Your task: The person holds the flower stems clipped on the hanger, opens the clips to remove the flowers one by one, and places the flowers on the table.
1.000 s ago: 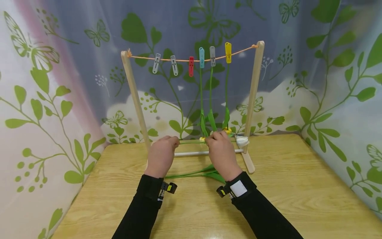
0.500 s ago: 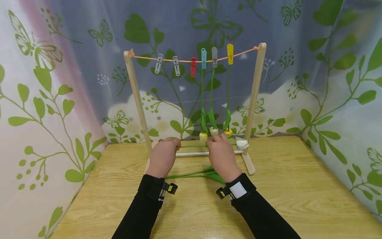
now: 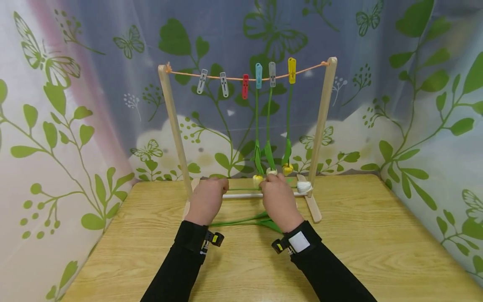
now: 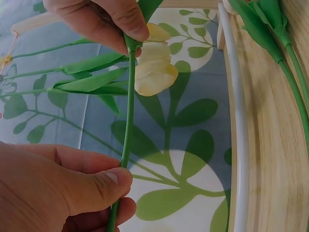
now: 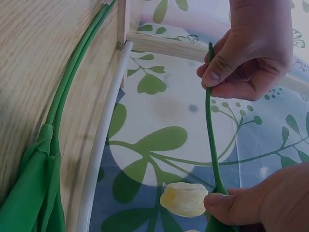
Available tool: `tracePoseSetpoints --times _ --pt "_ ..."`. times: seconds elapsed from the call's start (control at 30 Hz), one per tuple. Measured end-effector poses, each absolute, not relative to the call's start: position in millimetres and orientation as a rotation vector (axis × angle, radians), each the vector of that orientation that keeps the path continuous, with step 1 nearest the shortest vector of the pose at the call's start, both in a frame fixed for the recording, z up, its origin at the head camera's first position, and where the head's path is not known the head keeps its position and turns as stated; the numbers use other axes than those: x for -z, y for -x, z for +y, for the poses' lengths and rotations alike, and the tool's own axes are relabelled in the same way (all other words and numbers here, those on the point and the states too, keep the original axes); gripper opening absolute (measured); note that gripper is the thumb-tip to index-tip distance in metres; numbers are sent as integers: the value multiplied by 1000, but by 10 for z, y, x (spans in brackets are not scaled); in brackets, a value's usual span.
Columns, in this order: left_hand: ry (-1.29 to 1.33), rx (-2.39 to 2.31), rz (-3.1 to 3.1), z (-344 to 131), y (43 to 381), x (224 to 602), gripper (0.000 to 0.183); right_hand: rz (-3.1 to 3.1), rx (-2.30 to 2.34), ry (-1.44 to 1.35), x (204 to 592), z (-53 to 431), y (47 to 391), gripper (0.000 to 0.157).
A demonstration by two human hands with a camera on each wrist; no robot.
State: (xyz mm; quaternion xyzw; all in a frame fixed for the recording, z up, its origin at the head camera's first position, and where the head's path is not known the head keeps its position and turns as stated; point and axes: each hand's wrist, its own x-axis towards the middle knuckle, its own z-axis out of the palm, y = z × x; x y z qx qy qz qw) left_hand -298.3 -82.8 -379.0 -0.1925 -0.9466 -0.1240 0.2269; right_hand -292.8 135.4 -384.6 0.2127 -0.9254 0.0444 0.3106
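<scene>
A white artificial tulip (image 3: 303,187) lies level between my two hands, its bloom to the right. My left hand (image 3: 207,200) pinches the bare end of its green stem (image 4: 129,111) between thumb and fingers. Near the leaf base, my right hand (image 3: 280,203) pinches the same stem. Behind the right hand three tulips hang upside down from a cord: a yellow tulip (image 3: 258,181), a pale one (image 3: 271,171) mostly covered by the hand, and another yellow bloom (image 3: 288,169). A blue clothespin (image 3: 258,76), a grey clothespin (image 3: 272,74) and a yellow clothespin (image 3: 292,71) hold their stems.
A wooden frame (image 3: 173,126) carries the orange cord (image 3: 234,78) and a white bar (image 3: 241,196) low down. Two pale clothespins (image 3: 224,84) and a red clothespin (image 3: 245,87) hang without flowers. More tulips with green stems (image 3: 234,221) lie on the table (image 3: 241,268).
Both hands keep their pinch on the tulip, which has sunk slightly toward the white bar. The hanging yellow bloom beside the right hand has shifted a little. The head view has moved slightly.
</scene>
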Motion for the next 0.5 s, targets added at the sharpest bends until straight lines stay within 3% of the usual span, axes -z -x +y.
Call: tracePoseSetpoints --times 0.23,0.5 --pt "558 348 -2595 -834 2999 3819 26 -2481 -59 -537 3868 1348 2939 14" --pt "582 373 -2633 -843 2983 3845 26 -2499 -81 -563 3906 1348 2961 19"
